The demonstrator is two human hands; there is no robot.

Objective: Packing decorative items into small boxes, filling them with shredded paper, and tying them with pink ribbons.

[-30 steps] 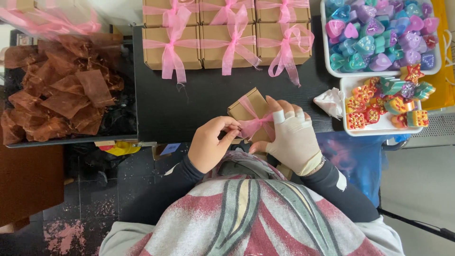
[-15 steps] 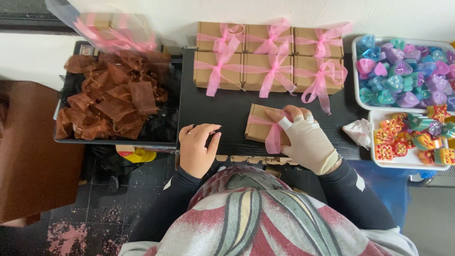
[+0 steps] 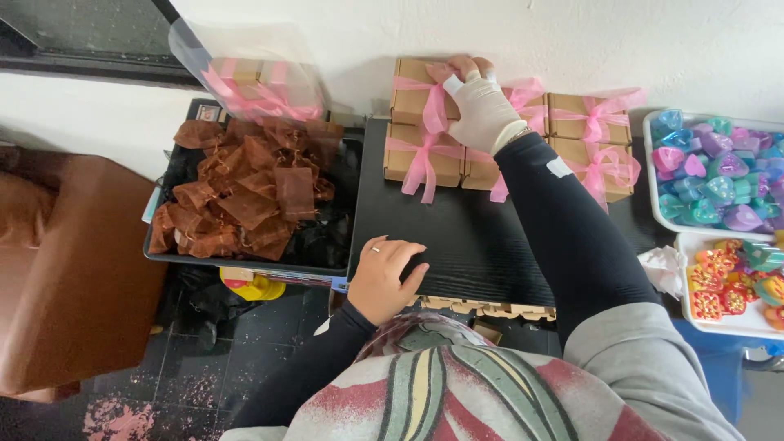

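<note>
Black board (image 3: pixel 457 237) at centre, kraft boxes with pink bows (image 3: pixel 588 135) stacked along its far edge. Left: tray of brown organza pouches (image 3: pixel 245 192); right: white trays of coloured heart pieces (image 3: pixel 714 167). Nothing blocking the reach. Half a second ago, box at the near edge; now carried far. Right hand (image 3: pixel 478 102), gloved, fingers curled over the ribboned box (image 3: pixel 420 82) atop the far-left stack. Left hand (image 3: pixel 388 273) flat, fingers together, on the board's near edge.
</note>
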